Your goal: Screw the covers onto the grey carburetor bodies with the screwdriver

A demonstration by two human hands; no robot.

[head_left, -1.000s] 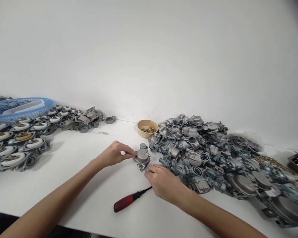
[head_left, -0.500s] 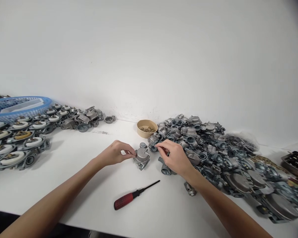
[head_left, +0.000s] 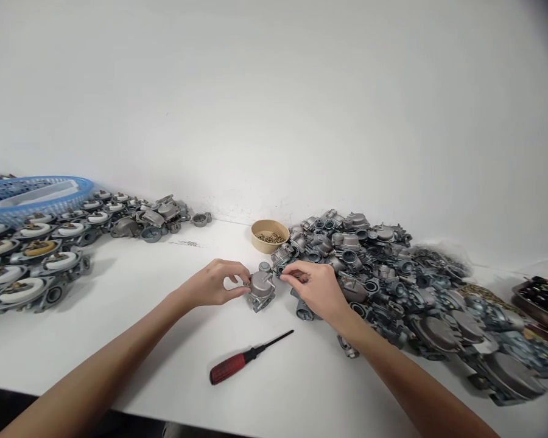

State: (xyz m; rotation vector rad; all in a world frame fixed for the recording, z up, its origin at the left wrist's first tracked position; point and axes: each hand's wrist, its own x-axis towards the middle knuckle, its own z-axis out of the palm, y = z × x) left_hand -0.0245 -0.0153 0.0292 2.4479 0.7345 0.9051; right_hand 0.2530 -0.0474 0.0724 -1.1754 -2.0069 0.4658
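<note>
Tabletop (head_left: 324, 389) room between screwdriver (head_left: 228, 368) and carburetor (head_left: 262, 286)

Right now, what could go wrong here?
Part might twist or slip: the left hand is only at its left side, and the right hand doesn't appear to brace it.

Brass bits could spill if the open bowl gets bumped; the pile crowds it.

Screwdriver could get knocked: it lies loose on the table.
</note>
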